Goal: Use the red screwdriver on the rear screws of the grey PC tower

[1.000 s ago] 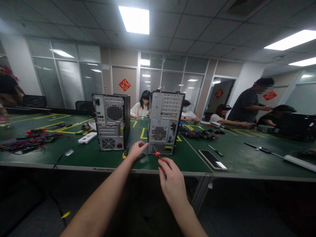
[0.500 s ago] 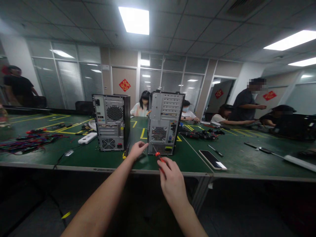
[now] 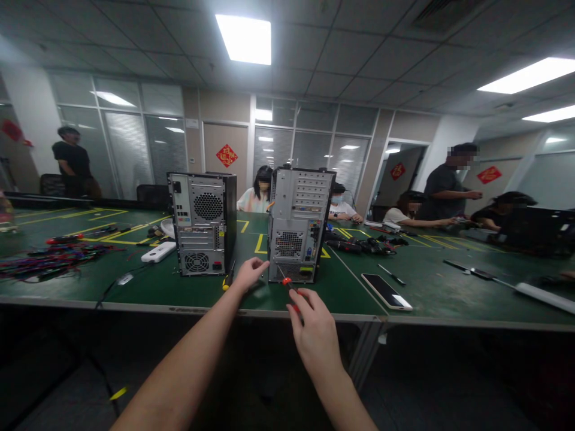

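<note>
Two computer towers stand upright with their back panels towards me: a left tower [image 3: 200,224] and a right tower [image 3: 291,224]. In my right hand [image 3: 314,317] is a screwdriver [image 3: 287,282] with a red and black handle, fingers closed round it. Its thin shaft slants up and left to the lower back panel of the right tower. My left hand [image 3: 250,274] reaches to that tower's lower left edge, its fingers stretched out and their tips at the metal. Beside it, a yellow and black screwdriver [image 3: 227,281] leans by the left tower.
A phone [image 3: 386,291] and a small dark tool [image 3: 392,274] lie to the right. Bundled cables [image 3: 363,244] are behind them. At left are tangled coloured wires [image 3: 54,260] and a white device [image 3: 159,252]. Several people sit or stand beyond the green table [image 3: 336,296].
The right hand and screwdriver handle have shifted very slightly, fingers a little more spread on the handle. The left hand stays put. A standing person at far left has moved rightwards.
</note>
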### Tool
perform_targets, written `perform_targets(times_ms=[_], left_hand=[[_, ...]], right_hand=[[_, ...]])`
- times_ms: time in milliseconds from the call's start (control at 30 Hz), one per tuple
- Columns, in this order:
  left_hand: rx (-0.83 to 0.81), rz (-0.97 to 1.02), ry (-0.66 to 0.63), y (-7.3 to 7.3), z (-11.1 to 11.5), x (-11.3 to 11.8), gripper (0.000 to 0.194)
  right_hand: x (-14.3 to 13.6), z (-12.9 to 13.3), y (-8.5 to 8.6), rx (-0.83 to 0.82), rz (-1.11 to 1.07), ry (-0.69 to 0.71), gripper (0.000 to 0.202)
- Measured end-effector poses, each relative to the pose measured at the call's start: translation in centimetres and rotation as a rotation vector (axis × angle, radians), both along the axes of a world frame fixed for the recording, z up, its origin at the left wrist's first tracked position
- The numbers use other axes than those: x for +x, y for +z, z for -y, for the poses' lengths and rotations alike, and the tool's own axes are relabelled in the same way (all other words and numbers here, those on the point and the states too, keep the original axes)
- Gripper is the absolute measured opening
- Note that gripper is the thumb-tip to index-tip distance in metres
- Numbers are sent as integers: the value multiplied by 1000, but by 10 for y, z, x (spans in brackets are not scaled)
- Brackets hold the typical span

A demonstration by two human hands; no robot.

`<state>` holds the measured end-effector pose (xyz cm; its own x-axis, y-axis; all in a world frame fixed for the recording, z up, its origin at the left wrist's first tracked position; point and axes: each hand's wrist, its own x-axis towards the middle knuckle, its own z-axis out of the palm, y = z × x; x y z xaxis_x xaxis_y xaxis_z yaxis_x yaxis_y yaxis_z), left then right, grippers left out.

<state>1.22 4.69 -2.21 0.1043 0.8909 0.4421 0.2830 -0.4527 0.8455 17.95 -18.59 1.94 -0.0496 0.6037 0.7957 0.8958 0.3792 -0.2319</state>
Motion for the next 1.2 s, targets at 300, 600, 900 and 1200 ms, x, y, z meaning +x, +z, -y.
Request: perform_targets(times_ms=[300, 600, 900, 1200], left_hand=[[-4, 4, -4, -3, -2, 0, 51], [-3, 5, 8, 2, 2, 1, 50], [-8, 4, 0, 0, 2, 1, 51], [-7, 12, -1, 3, 4, 1, 53]], right_hand=[[-5, 2, 0, -41, -8, 1, 27], [-8, 7, -1, -40, -29, 77, 41], [-4, 3, -2, 1, -78, 104, 33], [-6, 5, 0, 6, -5, 101, 39]])
